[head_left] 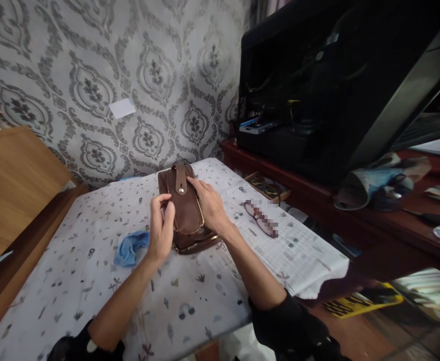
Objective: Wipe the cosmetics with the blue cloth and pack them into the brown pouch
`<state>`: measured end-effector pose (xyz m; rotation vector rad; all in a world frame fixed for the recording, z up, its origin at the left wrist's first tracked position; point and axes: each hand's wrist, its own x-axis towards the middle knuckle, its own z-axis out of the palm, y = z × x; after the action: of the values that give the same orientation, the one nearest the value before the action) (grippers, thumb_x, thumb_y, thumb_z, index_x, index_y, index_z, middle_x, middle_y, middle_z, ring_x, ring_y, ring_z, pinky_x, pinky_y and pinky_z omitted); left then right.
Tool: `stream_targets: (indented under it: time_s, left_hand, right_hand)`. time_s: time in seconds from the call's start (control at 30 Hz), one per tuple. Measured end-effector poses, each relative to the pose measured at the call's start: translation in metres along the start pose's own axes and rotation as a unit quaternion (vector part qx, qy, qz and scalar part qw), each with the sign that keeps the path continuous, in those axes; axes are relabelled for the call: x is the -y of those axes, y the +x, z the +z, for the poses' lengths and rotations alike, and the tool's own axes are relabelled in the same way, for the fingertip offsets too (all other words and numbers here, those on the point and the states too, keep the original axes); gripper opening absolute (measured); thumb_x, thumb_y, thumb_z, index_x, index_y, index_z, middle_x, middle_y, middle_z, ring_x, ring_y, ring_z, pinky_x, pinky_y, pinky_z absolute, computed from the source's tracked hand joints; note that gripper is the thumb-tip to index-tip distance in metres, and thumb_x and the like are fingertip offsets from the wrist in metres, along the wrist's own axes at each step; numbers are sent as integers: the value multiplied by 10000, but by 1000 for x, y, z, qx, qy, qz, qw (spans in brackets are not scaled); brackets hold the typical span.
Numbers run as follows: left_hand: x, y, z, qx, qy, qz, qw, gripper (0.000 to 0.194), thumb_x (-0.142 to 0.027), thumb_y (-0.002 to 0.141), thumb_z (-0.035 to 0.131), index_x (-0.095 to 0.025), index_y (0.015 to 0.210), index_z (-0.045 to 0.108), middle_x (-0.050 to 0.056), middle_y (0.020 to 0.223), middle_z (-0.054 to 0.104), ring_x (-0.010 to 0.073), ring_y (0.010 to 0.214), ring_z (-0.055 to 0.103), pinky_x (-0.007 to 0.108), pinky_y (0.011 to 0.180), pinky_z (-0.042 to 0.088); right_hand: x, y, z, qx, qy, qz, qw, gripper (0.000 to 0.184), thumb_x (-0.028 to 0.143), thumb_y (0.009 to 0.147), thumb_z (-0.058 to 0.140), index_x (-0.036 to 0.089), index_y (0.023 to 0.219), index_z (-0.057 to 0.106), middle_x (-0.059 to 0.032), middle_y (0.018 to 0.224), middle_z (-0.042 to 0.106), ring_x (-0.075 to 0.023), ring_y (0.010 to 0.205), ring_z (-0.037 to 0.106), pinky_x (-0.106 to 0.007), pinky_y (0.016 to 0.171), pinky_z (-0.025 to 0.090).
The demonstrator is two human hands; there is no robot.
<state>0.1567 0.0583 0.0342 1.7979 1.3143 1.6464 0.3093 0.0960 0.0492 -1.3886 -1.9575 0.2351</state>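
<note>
A brown leather pouch (185,213) lies on the cloth-covered table. Its top carries a strap with a metal snap (181,190), and a gold-toothed zipper (201,216) curves around the rounded flap. Against the pouch's left side is my left hand (161,230), thumb and index finger bent and apart; its other fingers are mostly hidden. My right hand (210,205) rests along the right side, fingers stretched out toward the strap. Neither hand visibly grips anything. Just left of my left hand sits a crumpled blue cloth (131,246).
Glasses (261,218), partly pixelated, lie on the patterned tablecloth (189,291) to the right. A big black screen-like cabinet (298,95) stands on the red-brown furniture beyond. An open small drawer or tray (268,188) is beside the table. Wooden furniture (20,185) borders the left.
</note>
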Motion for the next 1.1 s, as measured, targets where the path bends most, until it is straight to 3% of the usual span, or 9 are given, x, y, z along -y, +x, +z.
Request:
stream_targets:
  time_s: [0.1,0.3,0.4,0.53,0.73,0.83,0.93,1.1]
  left_hand:
    - [-7,-20,1,20,43,28,998,300,-442,931,575,-254,1162,543,59,1176,563,222,1166,522,353,1042,410]
    - [-4,-24,7,15,72,75,994,239,-362,903,629,-255,1110,581,62,1134,571,236,1154,522,373,1021,431]
    - [0,-26,12,5,79,89,993,240,-355,907,627,-255,1119,578,64,1156,570,238,1186,513,380,1050,419]
    - [6,-33,20,-11,106,113,988,272,-349,938,584,-257,1191,542,84,1235,546,248,1272,474,412,1103,384]
    - [17,-41,31,-1,194,155,969,395,-328,1001,455,-234,1381,404,160,1462,393,284,1447,313,520,1181,297]
    - [20,-41,30,27,218,164,962,472,-341,1011,423,-233,1460,322,180,1591,233,316,1528,162,580,1202,252]
    - [23,-40,25,61,226,184,955,579,-414,992,466,-243,1507,266,187,1642,134,358,1541,119,619,1192,255]
    - [26,-39,21,75,217,197,953,701,-381,962,549,-256,1549,188,195,1642,150,354,1540,148,601,1197,272]
  right_hand:
    - [-2,-1,0,-2,32,-3,999,600,194,894,494,143,1489,433,-133,1426,559,-286,1214,547,-404,1043,426]
    - [-26,-5,3,11,205,-66,976,681,271,874,525,139,1522,363,-126,1550,444,-227,1399,446,-419,1170,348]
    - [-35,-10,5,13,317,-39,947,599,288,940,409,150,1521,370,-93,1579,411,-174,1448,399,-396,1209,304]
    - [-36,-15,12,-37,409,11,912,520,392,996,368,205,1469,475,-60,1522,498,-188,1439,420,-410,1231,273]
    - [-34,-11,25,-69,345,-26,936,616,632,942,474,250,1421,540,-89,1499,514,-252,1406,453,-461,1219,301]
    - [-37,-11,26,-69,305,-48,949,636,613,937,505,238,1451,501,-115,1504,497,-266,1414,442,-484,1207,324]
    - [-43,-11,25,-61,281,-84,954,565,554,966,488,248,1440,517,-115,1528,469,-261,1435,421,-498,1209,320]
    - [-50,-8,25,-54,268,-110,956,541,537,981,473,243,1430,531,-117,1536,465,-256,1444,414,-499,1211,320]
